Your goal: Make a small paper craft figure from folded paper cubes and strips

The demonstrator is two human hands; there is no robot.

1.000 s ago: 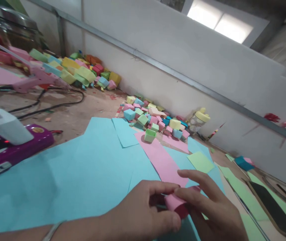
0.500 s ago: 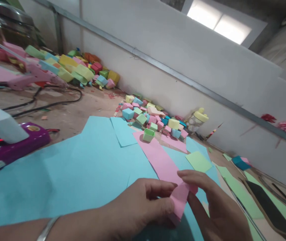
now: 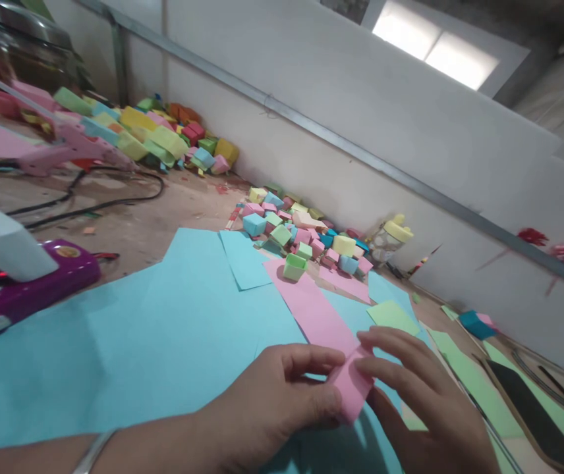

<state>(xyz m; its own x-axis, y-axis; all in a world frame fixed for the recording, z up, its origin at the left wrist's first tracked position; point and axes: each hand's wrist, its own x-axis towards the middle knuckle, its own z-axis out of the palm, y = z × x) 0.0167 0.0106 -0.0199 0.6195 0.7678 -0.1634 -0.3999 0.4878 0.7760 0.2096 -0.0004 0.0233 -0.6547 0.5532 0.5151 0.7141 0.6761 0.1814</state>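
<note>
A small folded pink paper box is between my two hands, above blue paper sheets. My left hand pinches its left side between thumb and fingers. On its right side, the fingers of my right hand press the top and far edge, with the thumb underneath. Just beyond the box lies a pink paper strip. At the strip's far end stands an open green paper box. A light green paper piece lies beyond my right hand.
Small folded paper boxes are heaped by the wall, with another pile farther left. A pink glue gun with a black cord and a purple device are at left. A phone lies at right, near a yellow-lidded jar.
The pink paper's raised flap has been folded down, giving a flatter, boxier shape. My right fingers have moved onto its top. The box sits slightly higher in view.
</note>
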